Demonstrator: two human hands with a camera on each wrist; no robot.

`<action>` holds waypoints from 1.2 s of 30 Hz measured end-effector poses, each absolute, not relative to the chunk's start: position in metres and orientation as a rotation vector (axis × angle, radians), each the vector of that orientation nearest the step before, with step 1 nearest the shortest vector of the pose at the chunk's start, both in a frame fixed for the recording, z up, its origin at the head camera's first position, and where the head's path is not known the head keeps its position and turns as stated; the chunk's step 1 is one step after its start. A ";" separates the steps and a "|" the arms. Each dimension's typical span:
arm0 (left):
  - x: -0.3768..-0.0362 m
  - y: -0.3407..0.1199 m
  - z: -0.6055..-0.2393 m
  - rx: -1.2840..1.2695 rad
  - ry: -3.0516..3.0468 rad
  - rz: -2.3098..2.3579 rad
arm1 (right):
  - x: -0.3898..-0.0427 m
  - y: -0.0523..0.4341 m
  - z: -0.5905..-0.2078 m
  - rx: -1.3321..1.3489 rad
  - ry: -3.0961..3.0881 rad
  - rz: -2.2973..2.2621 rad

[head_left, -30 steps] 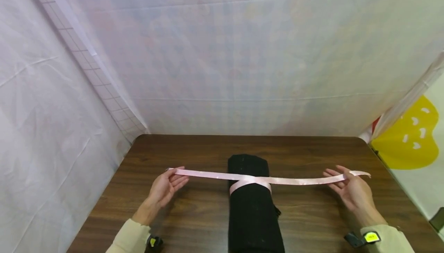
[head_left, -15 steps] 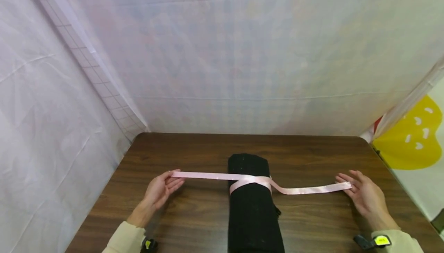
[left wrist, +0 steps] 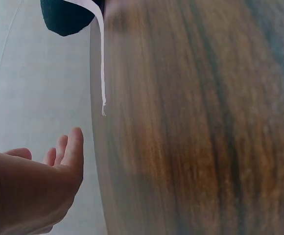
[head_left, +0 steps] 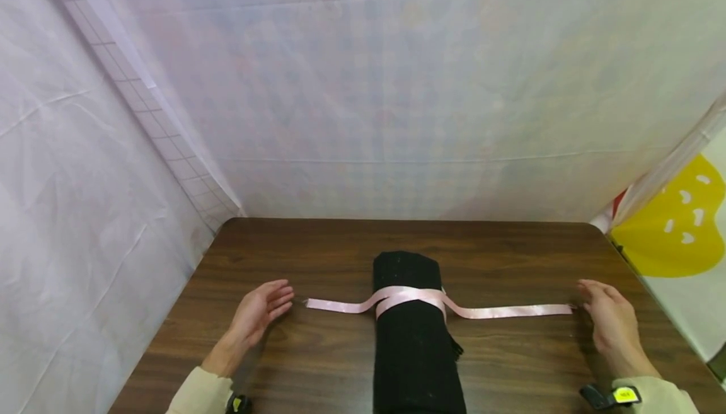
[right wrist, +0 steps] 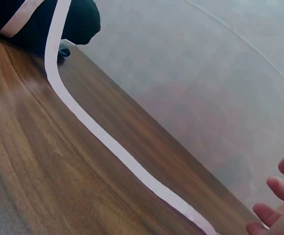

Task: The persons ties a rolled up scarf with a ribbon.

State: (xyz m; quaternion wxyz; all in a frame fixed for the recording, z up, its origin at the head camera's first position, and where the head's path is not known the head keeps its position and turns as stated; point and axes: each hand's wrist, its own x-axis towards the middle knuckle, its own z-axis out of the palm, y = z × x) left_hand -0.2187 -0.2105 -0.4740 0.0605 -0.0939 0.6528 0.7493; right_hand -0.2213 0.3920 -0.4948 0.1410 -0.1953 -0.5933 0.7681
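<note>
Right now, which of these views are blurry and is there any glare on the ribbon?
Head view: sharp, evenly lit, faint sheen on the ribbon, soft shadows beside the black roll. Left wrist view: table grain smeared by blur. Right wrist view: near wood soft, ribbon crisp, no hard glare.

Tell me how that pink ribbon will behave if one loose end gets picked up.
The pink ribbon looks thin and flat and follows the table in soft curves, so it would probably droop limply. Its sheen suggests a slippery satin that could slide through a loose grip. Crossed over the black roll without a visible knot, it may pull loose when tugged.
</note>
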 end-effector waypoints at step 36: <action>-0.255 -0.110 -0.461 0.080 1.860 2.127 | -0.247 0.297 -0.473 0.165 -2.415 2.129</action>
